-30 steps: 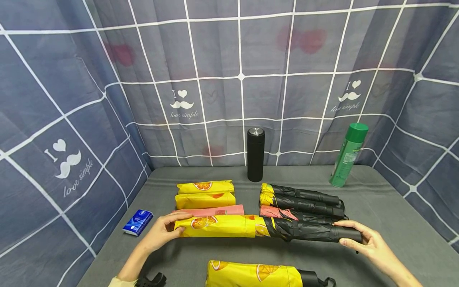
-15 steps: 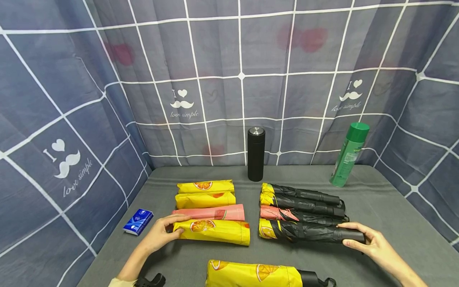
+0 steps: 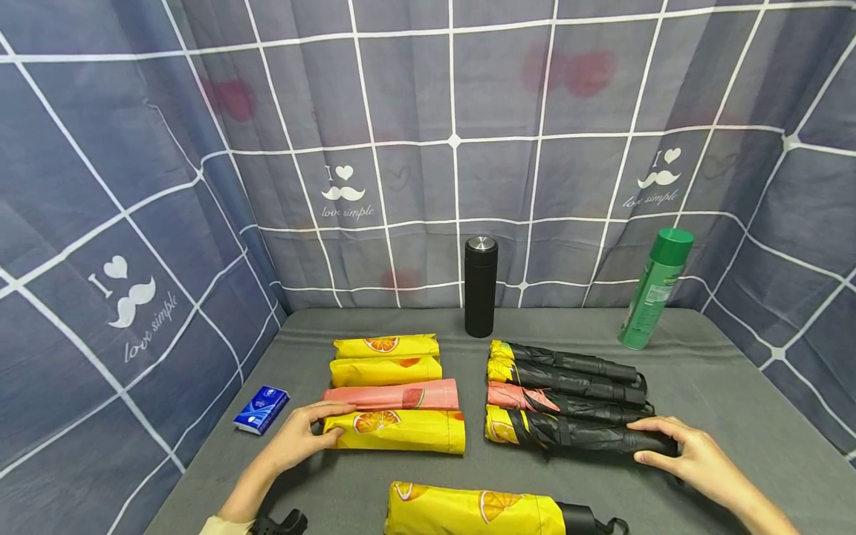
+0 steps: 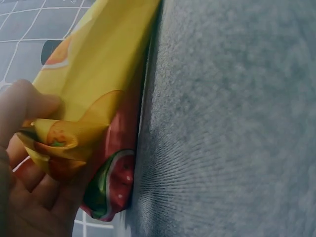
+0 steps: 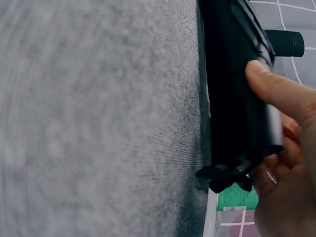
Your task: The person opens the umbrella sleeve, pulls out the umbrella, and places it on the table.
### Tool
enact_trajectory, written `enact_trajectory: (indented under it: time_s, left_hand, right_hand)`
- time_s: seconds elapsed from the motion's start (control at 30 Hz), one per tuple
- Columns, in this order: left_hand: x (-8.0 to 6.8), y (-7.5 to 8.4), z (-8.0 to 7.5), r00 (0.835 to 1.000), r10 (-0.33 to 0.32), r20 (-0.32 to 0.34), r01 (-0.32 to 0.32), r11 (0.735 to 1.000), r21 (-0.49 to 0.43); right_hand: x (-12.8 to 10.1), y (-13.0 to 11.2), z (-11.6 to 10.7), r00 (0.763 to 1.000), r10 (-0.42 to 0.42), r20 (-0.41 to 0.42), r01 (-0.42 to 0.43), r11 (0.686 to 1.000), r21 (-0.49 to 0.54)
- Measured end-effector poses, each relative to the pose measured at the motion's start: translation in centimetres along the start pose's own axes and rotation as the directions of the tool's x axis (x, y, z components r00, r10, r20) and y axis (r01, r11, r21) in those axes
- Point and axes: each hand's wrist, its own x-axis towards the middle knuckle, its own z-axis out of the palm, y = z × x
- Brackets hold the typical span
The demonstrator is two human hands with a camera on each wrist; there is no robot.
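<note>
Since a second ago the yellow orange-print fabric sleeve (image 3: 400,431) has come fully off the black folded umbrella with a yellow tip (image 3: 575,436); the two now lie apart on the grey cloth-covered counter (image 3: 702,371), a strip of cloth showing between them.

Left hand (image 3: 299,440): fingers and thumb curled round the sleeve's closed end, grip clamped on the fabric; the left wrist view shows the bunched yellow end (image 4: 94,94) pinched against the palm, the pink watermelon-print sleeve (image 3: 394,394) right behind it.

Right hand (image 3: 682,457): fingers curled over the umbrella's black handle end, thumb under it, grip clamped on the handle (image 5: 237,98).

Landmark: tall black steel-capped flask (image 3: 481,286), at the counter's back edge. Forward and left of it, four sleeves in a row, the held one nearest the person. Forward and right of it, four bare umbrellas side by side, the held one nearest. Green spray can (image 3: 654,290) well right of the flask. Blue tissue packet (image 3: 261,409) far forward-left. Sleeved yellow umbrella (image 3: 481,513) straight forward, at the counter's near edge.
</note>
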Motion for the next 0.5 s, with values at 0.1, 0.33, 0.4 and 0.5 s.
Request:
enact_trajectory:
  time_s: [0.1, 0.33, 0.4, 0.5]
  left_hand:
    - [-0.1, -0.3, 0.0, 1.0, 0.004, 0.006, -0.004, 1.0, 0.022]
    - [-0.4, -0.9, 0.2, 1.0, 0.013, 0.006, -0.014, 0.996, 0.092]
    - [-0.5, -1.1, 0.3, 1.0, 0.017, 0.0, -0.016, 0.992, 0.127]
    - [-0.5, -1.3, 0.3, 0.999, 0.037, 0.004, -0.037, 0.981, 0.189]
  right_hand:
    - [0.1, 0.0, 0.2, 0.999, -0.047, -0.021, 0.046, 0.998, -0.045]
    - [0.3, 0.3, 0.7, 0.981, -0.187, -0.059, 0.182, 0.98, -0.076]
    - [0.3, 0.3, 0.7, 0.98, -0.19, -0.064, 0.185, 0.979, -0.082]
    - [0.3, 0.2, 0.5, 0.981, -0.184, -0.063, 0.178, 0.98, -0.084]
